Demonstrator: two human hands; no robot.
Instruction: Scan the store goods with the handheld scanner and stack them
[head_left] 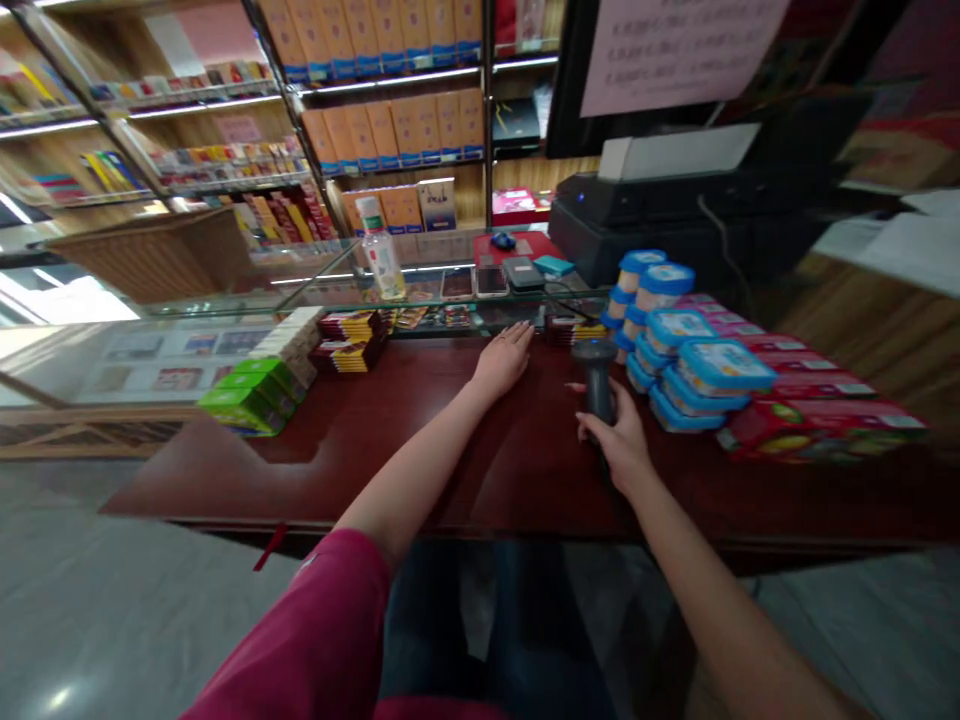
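My left hand [507, 356] lies flat with its fingers stretched out on the dark red counter [420, 440], close to the foot of the glass case. In my right hand [624, 435] is a dark barcode scanner [597, 385], gripped by its handle with the head up. Just right of the scanner stand stacked blue-lidded tubs [724, 368]. A small pile of dark red and yellow packets [570, 330] sits between my two hands, against the glass. More such packets [352, 340] are stacked to the left of my left hand.
Green boxes [251, 395] and pale boxes [295, 345] line the counter's left. Red cartons [817, 425] fill its right. A clear bottle [381, 255] and phones [491, 280] stand on the glass case. Behind the tubs is a black cash register [675, 210]. A wicker basket [150, 255] is far left.
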